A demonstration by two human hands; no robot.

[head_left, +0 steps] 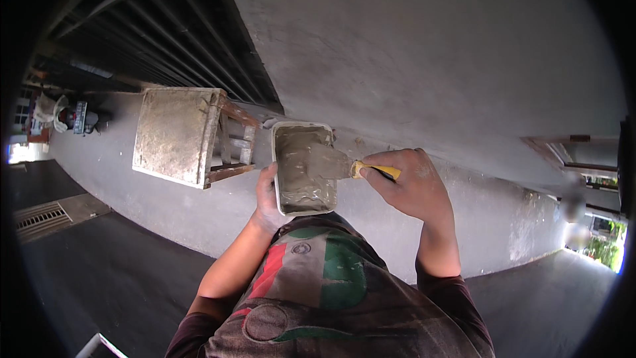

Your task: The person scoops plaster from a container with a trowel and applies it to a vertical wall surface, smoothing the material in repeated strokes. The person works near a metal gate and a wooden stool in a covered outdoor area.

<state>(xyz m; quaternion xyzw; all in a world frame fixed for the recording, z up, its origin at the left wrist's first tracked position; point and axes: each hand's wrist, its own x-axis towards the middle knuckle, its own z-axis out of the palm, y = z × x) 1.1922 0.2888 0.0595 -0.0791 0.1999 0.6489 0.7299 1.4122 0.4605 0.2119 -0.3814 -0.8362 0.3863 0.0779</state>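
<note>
My left hand [266,197] grips the left side of a white rectangular tub [273,159], its fingers mostly hidden beneath and behind it. Wet grey-brown paste [296,185], like putty or filler, coats the inside and lies smeared in ridges. From the right, my right hand [412,182] is closed around the yellow handle of a putty knife [371,169]. The knife's blade reaches over the tub's right rim and rests in the paste, which covers it so that its edge cannot be made out.
Beyond the tub to the left stands a wooden stool or small table [175,134] with a stained top. A smooth grey wall [424,53] rises ahead, beside a dark slatted shutter [165,33]. At far left are a floor grate [41,220] and piled items [73,116].
</note>
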